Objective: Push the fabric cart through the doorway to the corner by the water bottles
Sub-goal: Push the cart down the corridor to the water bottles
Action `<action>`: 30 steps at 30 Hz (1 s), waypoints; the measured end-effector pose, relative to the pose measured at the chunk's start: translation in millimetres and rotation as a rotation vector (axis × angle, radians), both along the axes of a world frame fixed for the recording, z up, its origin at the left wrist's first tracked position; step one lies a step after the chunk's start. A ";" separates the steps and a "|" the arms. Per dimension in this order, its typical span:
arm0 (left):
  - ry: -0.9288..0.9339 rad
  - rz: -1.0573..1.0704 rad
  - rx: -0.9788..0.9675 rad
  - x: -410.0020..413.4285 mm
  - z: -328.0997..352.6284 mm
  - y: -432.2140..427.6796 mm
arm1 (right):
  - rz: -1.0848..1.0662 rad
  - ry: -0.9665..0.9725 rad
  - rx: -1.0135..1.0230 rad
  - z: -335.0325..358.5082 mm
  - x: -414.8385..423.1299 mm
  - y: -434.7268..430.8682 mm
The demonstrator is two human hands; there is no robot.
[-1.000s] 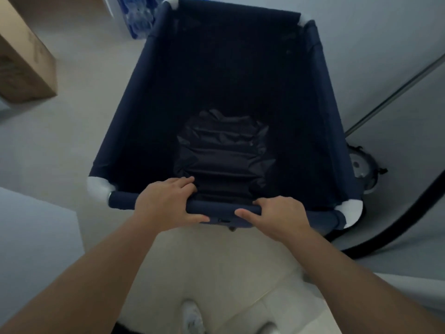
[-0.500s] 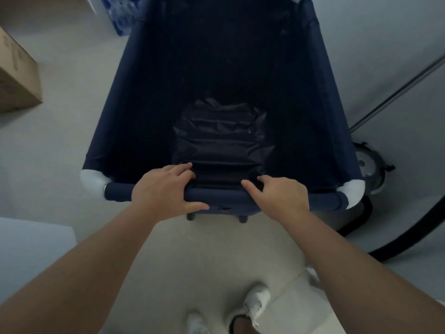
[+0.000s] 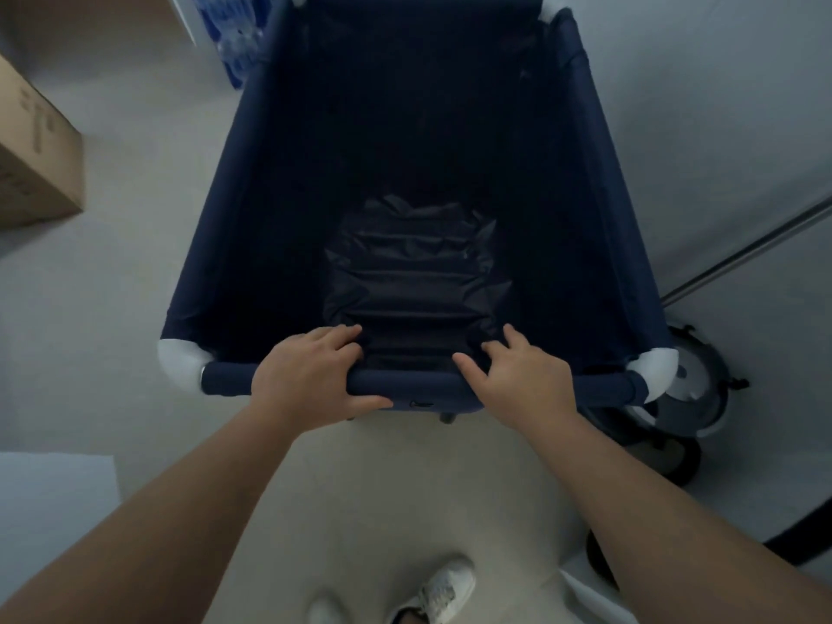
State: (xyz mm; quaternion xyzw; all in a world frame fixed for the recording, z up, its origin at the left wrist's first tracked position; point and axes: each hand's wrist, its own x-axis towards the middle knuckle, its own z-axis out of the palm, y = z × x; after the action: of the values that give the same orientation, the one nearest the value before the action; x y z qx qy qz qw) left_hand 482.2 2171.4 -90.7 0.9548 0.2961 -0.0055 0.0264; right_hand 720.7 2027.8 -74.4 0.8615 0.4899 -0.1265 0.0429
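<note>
The navy fabric cart [image 3: 234, 209] with white corner joints fills the middle of the view, seen from above. A crumpled dark liner [image 3: 414, 281] lies at its bottom. My left hand [image 3: 310, 376] grips the near rail, thumb underneath. My right hand [image 3: 517, 380] lies over the same rail further right, its fingers loosely spread and reaching into the cart. A blue pack of water bottles [image 3: 238, 38] stands on the floor just beyond the cart's far left corner, partly hidden by the cart.
A cardboard box [image 3: 36, 150] sits on the floor at the left. A round grey device [image 3: 693, 389] and a black hose [image 3: 675, 466] lie by the cart's near right corner. A metal strip [image 3: 743, 258] runs along the right wall. My shoes [image 3: 441, 592] show below.
The cart has rolled forward and my feet have stepped after it. My right hand's grip has loosened, thumb now on top of the rail. The left hand's hold is unchanged.
</note>
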 end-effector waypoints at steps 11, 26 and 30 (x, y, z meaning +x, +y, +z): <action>-0.025 -0.035 -0.002 67.7 4.3 77.3 | 0.101 -0.105 -0.068 1.8 69.5 82.9; -0.026 -0.034 -0.076 158.4 4.0 195.5 | 0.098 -0.104 -0.030 -1.2 168.0 208.1; -0.028 -0.019 -0.088 188.6 3.2 205.6 | 0.116 -0.094 -0.021 -2.6 203.3 225.0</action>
State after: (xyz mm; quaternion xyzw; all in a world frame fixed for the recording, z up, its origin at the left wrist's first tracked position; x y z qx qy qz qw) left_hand 670.8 2376.9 -87.6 0.9555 0.2860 -0.0054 0.0723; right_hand 924.0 2252.8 -77.0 0.8360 0.5352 -0.0884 0.0822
